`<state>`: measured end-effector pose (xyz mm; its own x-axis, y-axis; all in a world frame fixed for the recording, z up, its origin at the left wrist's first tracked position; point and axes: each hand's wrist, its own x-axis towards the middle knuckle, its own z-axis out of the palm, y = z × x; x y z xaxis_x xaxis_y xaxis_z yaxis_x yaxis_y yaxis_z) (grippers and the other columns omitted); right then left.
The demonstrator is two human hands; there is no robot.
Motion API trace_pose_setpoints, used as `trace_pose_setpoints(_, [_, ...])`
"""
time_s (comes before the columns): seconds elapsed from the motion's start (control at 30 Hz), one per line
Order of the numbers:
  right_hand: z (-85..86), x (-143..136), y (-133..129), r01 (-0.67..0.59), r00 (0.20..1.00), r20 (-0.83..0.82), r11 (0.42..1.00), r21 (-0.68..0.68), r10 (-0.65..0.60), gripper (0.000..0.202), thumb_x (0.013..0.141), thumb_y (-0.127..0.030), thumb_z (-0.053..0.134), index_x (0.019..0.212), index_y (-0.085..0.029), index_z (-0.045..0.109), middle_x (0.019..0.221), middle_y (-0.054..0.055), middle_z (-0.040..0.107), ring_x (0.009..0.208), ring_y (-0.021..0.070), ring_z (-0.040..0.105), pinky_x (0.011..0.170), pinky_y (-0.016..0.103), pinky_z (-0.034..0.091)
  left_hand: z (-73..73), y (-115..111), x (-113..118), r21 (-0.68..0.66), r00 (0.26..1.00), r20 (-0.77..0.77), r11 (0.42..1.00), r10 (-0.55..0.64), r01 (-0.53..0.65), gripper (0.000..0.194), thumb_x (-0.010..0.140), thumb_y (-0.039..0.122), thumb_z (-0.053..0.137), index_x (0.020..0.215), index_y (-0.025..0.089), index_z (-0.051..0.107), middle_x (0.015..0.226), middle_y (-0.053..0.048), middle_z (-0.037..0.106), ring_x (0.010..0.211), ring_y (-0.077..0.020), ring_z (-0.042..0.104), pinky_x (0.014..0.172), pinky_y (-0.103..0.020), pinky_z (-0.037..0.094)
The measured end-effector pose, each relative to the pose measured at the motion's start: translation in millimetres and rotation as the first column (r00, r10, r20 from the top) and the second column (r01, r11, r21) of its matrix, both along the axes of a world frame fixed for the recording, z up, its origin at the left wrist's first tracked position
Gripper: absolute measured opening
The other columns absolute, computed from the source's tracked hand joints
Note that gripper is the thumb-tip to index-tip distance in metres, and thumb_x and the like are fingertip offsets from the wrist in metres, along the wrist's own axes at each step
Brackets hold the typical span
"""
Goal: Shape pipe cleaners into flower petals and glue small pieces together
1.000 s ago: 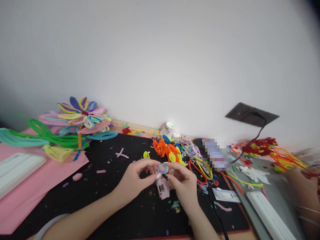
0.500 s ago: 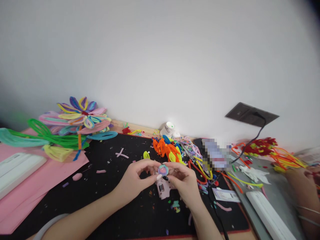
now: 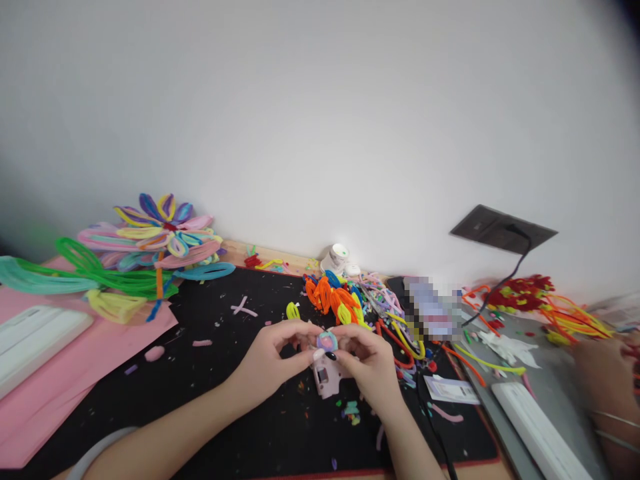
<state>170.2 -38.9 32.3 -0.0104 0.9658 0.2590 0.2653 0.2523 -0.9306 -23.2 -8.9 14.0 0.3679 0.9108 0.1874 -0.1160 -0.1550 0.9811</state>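
My left hand (image 3: 274,352) and my right hand (image 3: 369,360) meet at the middle of the mat, fingers pinched. Between their fingertips is a small coiled pipe cleaner piece (image 3: 327,342), with a blue and lilac rim around a pink middle. Just below it on the mat lies a pale pink flat object (image 3: 328,385) with a dark square on it; the hands partly cover it and I cannot make out its kind. Several orange pipe cleaner loops (image 3: 325,295) lie beyond the fingertips, and a yellow loop (image 3: 293,311) is nearer my left hand.
Left: a multicoloured pipe cleaner flower (image 3: 170,227), pink paper (image 3: 115,360) and a white case (image 3: 40,340). Behind: a paper cup (image 3: 336,257). Right: a phone (image 3: 433,310), a black cable (image 3: 500,288), a white strip-shaped object (image 3: 540,433) and another person's hand (image 3: 603,373).
The coiled piece has turned slightly between my fingertips, and its pink middle shows less. My hands stay in nearly the same place. The other person's hand has shifted a little.
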Motion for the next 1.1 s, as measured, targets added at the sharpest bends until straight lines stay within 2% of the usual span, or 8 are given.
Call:
trace_pose_setpoints(0.2, [-2.8, 0.5, 0.0, -0.016, 1.0, -0.017, 1.0, 0.008, 0.016, 0.016, 0.074, -0.017, 0.072, 0.088, -0.019, 0.08, 0.058, -0.004, 0.057, 0.051, 0.0115, 0.048, 0.048, 0.022, 0.04, 2.5, 0.1, -0.1, 0.044, 1.0, -0.011, 0.999, 0.024, -0.023, 0.018, 0.078, 0.024, 0.074, 0.094, 0.017, 0.081, 0.085, -0.006, 0.079, 0.073, -0.0184, 0.066, 0.071, -0.029, 0.054])
trace_pose_setpoints(0.63, [-4.4, 1.2, -1.4, -0.01, 1.0, -0.001, 1.0, 0.019, 0.01, 0.013, 0.077, -0.02, 0.074, 0.089, -0.019, 0.078, 0.061, -0.003, 0.058, 0.052, 0.0128, 0.05, 0.047, 0.023, 0.043, 3.8, -0.4, -1.8, 0.094, 0.995, -0.061, 0.993, 0.076, -0.07, 0.016, 0.077, 0.022, 0.074, 0.09, 0.019, 0.081, 0.078, -0.004, 0.077, 0.07, -0.0183, 0.065, 0.071, -0.029, 0.051])
trace_pose_setpoints(1.1, [-4.9, -0.3, -0.8, -0.031, 0.999, -0.028, 0.999, 0.019, 0.032, 0.016, 0.077, -0.016, 0.073, 0.091, -0.02, 0.078, 0.062, -0.004, 0.058, 0.053, 0.0116, 0.049, 0.049, 0.022, 0.041, 2.7, -1.9, -1.7, 0.055, 0.996, -0.054, 0.996, 0.071, -0.068, 0.011, 0.078, 0.021, 0.074, 0.088, 0.019, 0.08, 0.083, -0.003, 0.079, 0.073, -0.0178, 0.067, 0.074, -0.029, 0.053])
